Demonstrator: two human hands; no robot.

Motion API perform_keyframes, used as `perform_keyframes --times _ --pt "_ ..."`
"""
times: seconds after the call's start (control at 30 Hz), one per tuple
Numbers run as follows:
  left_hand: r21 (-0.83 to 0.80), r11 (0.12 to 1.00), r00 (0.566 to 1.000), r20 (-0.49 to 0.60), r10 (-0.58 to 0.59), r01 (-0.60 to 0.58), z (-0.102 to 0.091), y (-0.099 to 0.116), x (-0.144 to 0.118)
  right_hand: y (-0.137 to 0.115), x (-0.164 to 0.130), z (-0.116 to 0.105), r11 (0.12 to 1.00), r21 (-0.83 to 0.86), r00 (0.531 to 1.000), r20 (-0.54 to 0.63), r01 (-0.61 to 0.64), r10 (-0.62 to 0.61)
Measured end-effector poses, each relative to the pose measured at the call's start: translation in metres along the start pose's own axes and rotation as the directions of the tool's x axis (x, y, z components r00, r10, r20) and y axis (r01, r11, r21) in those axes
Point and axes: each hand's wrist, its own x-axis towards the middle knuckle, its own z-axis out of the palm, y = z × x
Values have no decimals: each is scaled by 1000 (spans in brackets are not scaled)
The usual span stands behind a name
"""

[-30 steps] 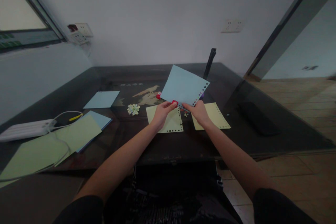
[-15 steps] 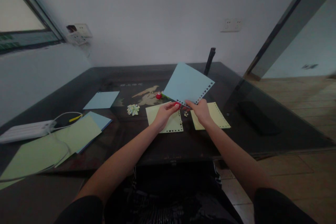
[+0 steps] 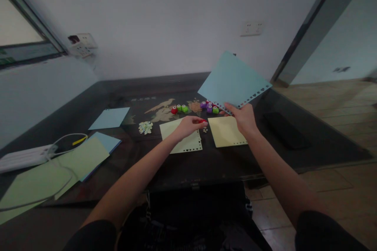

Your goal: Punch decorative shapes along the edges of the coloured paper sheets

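Note:
My right hand (image 3: 244, 117) grips a light blue paper sheet (image 3: 232, 80) by its lower edge. The sheet is raised and tilted above the table, with small punched shapes along two edges. My left hand (image 3: 190, 125) is closed around a small red craft punch (image 3: 203, 121), mostly covered by the fingers; punch and sheet are apart. Beneath the left hand lies a pale yellow sheet (image 3: 185, 143) with punched holes on its edges. A second yellow sheet (image 3: 226, 133) lies below the right hand. A few tiny paper cutouts (image 3: 205, 130) rest between these sheets.
Red and green punches (image 3: 179, 108) and a purple and green group of punches (image 3: 209, 106) stand behind. A cutout pile (image 3: 145, 127), blue sheet (image 3: 110, 118), green sheets (image 3: 85, 157) and white power strip (image 3: 26, 157) are left. A black object (image 3: 285, 129) lies right.
My right hand has carried the blue sheet up and right, away from the red punch in my left hand. More coloured punches now show behind; the view has shifted slightly.

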Motion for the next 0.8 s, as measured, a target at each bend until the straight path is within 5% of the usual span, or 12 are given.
perform_keyframes --times 0.2,0.57,0.67,0.8 --pt "125 991 998 -43 -36 41 14 -9 14 26 13 -26 996 42 993 -78 -83 86" --pt "290 951 995 -17 -103 104 15 -3 8 33 13 -26 994 -33 994 -27 -105 104" --pt "192 976 994 -25 -103 106 15 1 6 32 12 -27 994 -45 995 -32 -97 96" --pt "-158 972 984 11 -175 175 14 5 5 29 11 -28 995 -44 996 -31 -91 89"
